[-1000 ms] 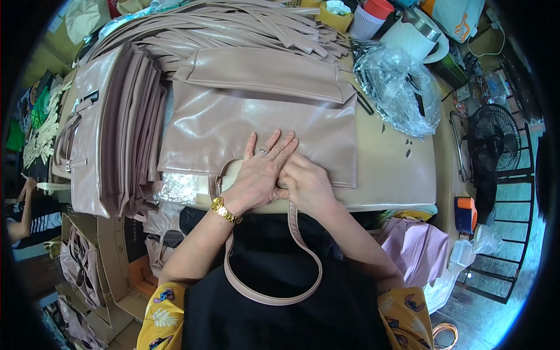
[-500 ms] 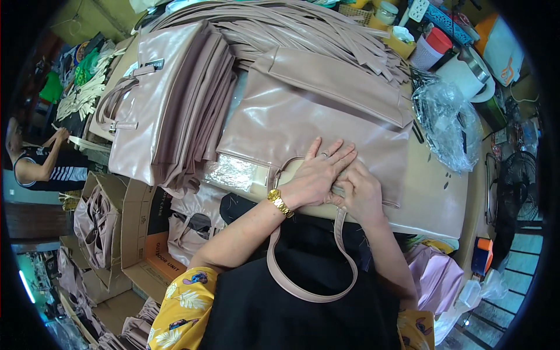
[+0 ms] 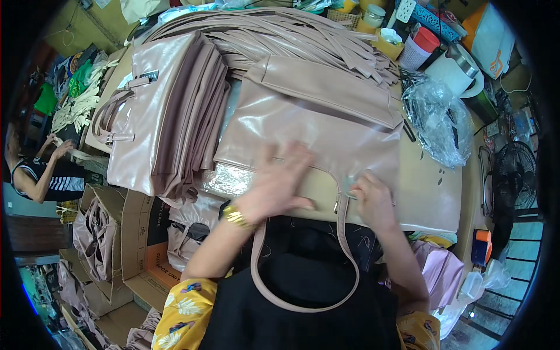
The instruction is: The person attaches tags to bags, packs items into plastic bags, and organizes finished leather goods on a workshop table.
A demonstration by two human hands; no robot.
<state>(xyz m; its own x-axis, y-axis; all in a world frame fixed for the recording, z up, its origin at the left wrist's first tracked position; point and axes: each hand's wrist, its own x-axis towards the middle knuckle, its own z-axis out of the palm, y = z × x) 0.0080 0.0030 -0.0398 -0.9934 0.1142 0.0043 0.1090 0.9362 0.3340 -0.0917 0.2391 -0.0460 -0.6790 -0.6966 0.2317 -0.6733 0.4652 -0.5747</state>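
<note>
A shiny dusty-pink handbag (image 3: 326,134) lies flat on the table, its opening edge toward me. Its strap handle (image 3: 291,303) loops down over my black apron, joined by a small metal buckle near the right end. Smeared by motion, my left hand (image 3: 277,184) is spread over the bag's near edge, a gold watch on the wrist. To the right of the buckle, my right hand (image 3: 373,201) is closed in a pinch at the bag's edge. Something small and pale shows at its fingertips, too unclear to name.
At left stands a thick stack of pink bags (image 3: 175,116). Pink strips (image 3: 280,35) heap at the back. Crumpled clear plastic (image 3: 437,116) lies at right, near a white kettle (image 3: 458,70). Lower left are cardboard boxes (image 3: 137,245). Another person (image 3: 46,175) works far left.
My hands have moved apart: the left slid left along the bag's edge, the right shifted slightly right. The buckle at the handle's right end now shows, and the handle loop looks wider.
</note>
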